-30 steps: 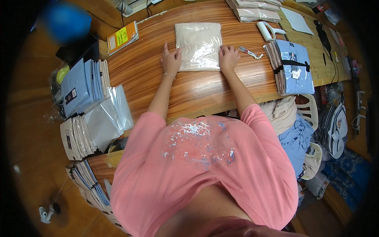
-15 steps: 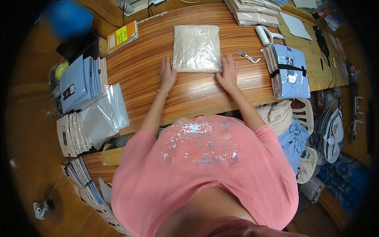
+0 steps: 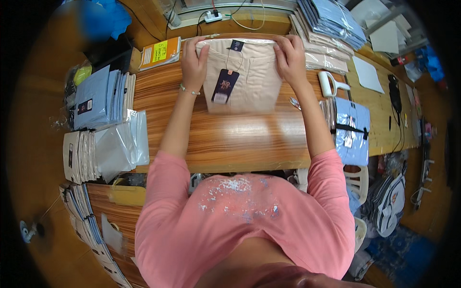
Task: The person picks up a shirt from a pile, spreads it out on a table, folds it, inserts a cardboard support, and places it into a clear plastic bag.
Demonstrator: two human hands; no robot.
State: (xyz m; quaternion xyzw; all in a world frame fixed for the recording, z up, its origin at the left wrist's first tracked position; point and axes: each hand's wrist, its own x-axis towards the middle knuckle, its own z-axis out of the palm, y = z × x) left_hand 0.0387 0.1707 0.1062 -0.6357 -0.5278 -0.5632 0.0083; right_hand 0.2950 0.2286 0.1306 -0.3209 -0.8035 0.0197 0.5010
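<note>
Folded beige trousers (image 3: 257, 84) in a clear plastic bag are held up over the striped wooden table (image 3: 225, 144). A dark hang tag (image 3: 224, 87) hangs on their front, with a small dark label (image 3: 236, 45) at the waistband. My left hand (image 3: 194, 65) grips the upper left corner, thumb on the front. The upper right corner is pinched by my right hand (image 3: 291, 60). Fingers behind the package are partly hidden. Just beside my right wrist lie small thread snips (image 3: 295, 102), partly covered by the arm.
Stacked blue garments (image 3: 96, 96) and clear bags (image 3: 125, 139) lie at the left, near an orange notebook (image 3: 161, 54). Rightward are a white lint roller (image 3: 329, 84), a strapped blue bundle (image 3: 353, 127) and a tall garment stack (image 3: 326, 43). A power strip (image 3: 211, 17) sits behind.
The bagged trousers, flat on the table with a plain face up before, are now lifted and tilted, their tagged front showing. Both hands moved from the lower corners to the upper ones and closed.
</note>
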